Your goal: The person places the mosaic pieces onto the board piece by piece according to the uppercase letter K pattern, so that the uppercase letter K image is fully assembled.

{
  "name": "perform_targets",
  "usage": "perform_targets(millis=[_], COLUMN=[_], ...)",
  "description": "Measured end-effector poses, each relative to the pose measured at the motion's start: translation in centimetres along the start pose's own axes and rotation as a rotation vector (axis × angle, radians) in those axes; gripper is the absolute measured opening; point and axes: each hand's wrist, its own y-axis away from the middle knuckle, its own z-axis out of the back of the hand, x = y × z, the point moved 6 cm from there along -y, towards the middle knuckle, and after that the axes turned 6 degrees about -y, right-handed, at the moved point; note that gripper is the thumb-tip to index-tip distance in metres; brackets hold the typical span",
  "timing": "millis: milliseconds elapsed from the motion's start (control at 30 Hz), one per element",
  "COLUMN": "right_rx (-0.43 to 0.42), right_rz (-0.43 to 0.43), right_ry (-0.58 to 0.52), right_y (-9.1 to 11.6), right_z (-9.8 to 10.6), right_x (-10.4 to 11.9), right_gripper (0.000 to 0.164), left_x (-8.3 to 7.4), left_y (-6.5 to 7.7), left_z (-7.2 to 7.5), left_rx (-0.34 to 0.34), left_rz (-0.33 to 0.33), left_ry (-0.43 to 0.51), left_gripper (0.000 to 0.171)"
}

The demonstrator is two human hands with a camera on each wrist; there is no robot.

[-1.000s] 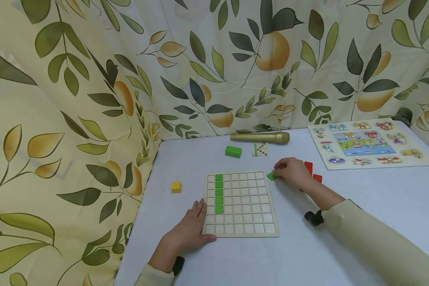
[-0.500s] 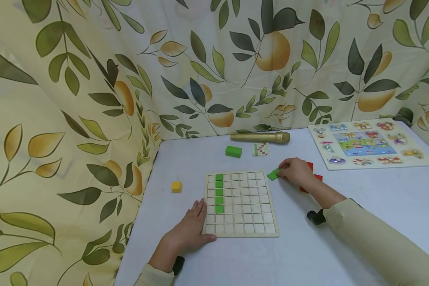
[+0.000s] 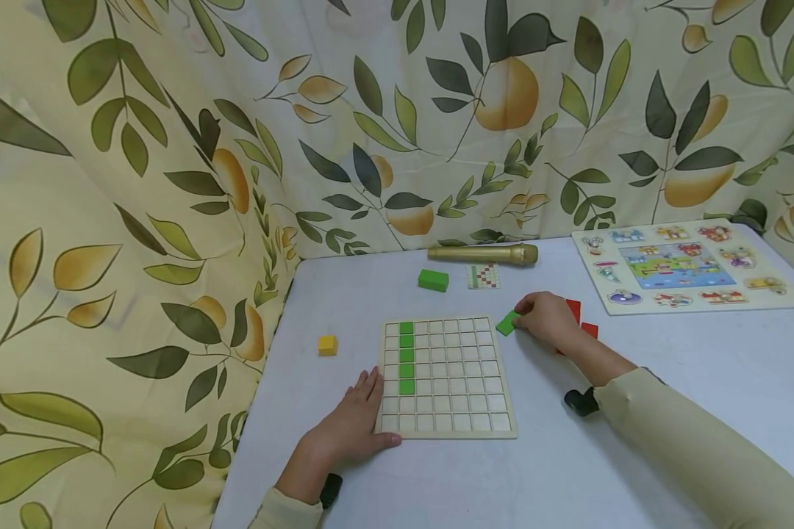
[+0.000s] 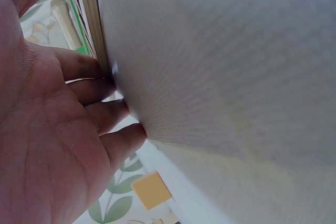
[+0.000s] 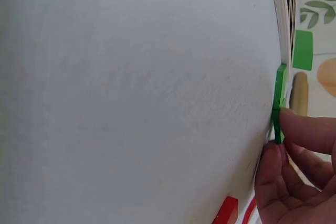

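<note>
A square wooden grid board (image 3: 450, 402) lies on the table, with a column of green square tiles (image 3: 406, 355) near its left side. My left hand (image 3: 347, 426) rests along the board's left edge, fingers straight and thumb at the near corner. Past the board's far right corner, my right hand (image 3: 548, 320) pinches a green tile (image 5: 278, 125) between thumb and finger. It meets end to end with another green tile (image 5: 281, 85) standing out toward the board. Red pieces (image 3: 589, 330) lie beside and partly behind the right hand.
A yellow block (image 3: 327, 345) sits left of the board. Beyond it are a green block (image 3: 433, 280), a small pattern card (image 3: 484, 276) and a gold microphone-shaped object (image 3: 483, 254). A picture puzzle board (image 3: 688, 272) lies at the back right, before a leafy curtain (image 3: 344, 184).
My right hand has shifted slightly right, uncovering more green. The two green tiles, at an angle half a second ago, now line up. My left hand has stayed put.
</note>
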Motion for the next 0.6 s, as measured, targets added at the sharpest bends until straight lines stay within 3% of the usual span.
perform_targets(millis=[600], right_rx=[-0.013], right_rz=[0.072], right_ry=[0.004], right_y=[0.33], right_z=[0.50], right_x=[0.67], right_gripper=[0.024], left_x=[-0.03], left_y=[0.04], left_z=[-0.11], left_rx=[0.001], left_rz=[0.001], left_ry=[-0.010], left_gripper=[0.106])
